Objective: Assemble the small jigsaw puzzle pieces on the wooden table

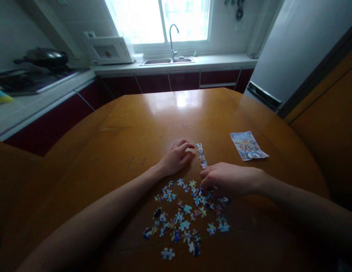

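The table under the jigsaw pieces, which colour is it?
The table is orange-brown; see the head view.

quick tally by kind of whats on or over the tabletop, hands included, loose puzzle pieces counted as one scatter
Hands: 2 (left hand, right hand)
Strip of puzzle pieces: 1
Scatter of loose pieces: 1 (single pieces overlap too much to count)
Printed sheet: 1
Total: 5

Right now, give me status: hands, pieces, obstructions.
Left hand beside strip, nothing visibly held. Right hand at strip's near end, grip hidden. Loose pieces scattered nearer, right hand partly blocking view.
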Demonstrator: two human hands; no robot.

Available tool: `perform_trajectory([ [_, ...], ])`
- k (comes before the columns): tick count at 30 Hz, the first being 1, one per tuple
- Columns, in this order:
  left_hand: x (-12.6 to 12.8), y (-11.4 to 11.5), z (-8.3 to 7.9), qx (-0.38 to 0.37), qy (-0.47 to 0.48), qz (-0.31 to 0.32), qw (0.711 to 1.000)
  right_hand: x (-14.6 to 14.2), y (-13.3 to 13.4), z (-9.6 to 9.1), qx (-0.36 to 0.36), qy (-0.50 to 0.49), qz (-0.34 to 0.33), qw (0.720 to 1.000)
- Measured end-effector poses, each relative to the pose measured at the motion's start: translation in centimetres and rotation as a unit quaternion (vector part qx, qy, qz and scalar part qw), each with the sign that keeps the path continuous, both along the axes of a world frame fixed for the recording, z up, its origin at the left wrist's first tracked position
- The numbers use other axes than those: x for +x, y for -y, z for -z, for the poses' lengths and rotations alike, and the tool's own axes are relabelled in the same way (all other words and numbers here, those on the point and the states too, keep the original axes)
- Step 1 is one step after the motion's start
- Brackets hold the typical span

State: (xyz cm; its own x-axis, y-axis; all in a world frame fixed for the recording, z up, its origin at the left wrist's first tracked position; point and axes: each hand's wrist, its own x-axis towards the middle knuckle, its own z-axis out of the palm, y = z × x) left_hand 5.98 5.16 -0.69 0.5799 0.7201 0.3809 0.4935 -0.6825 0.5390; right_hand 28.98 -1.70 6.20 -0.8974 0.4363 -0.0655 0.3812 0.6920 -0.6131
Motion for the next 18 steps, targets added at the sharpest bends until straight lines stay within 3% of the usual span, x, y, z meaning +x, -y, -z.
perform_trajectory([
  [7, 0.0, 0.0, 0.0, 0.005, 0.005, 0.005, 1.0, -0.7, 0.4, 1.2, 0.051, 0.031, 0.009, 0.998],
  [12, 0.1, 0.0, -0.2, 0.018, -0.017, 0.015, 1.0, 0.2, -1.0, -0.4, -0.03, 0.023, 0.009, 0.999],
  [15, 0.2, 0.3, -0.4, 0.033, -0.049, 0.044, 0.997, 1.4, -3.8, -0.6, -0.086, -0.048, 0.091, 0.991],
  [18, 0.3, 0.5, -0.7, 0.043, -0.089, 0.073, 0.992, 2.1, -7.8, 0.7, -0.031, -0.153, 0.243, 0.957],
])
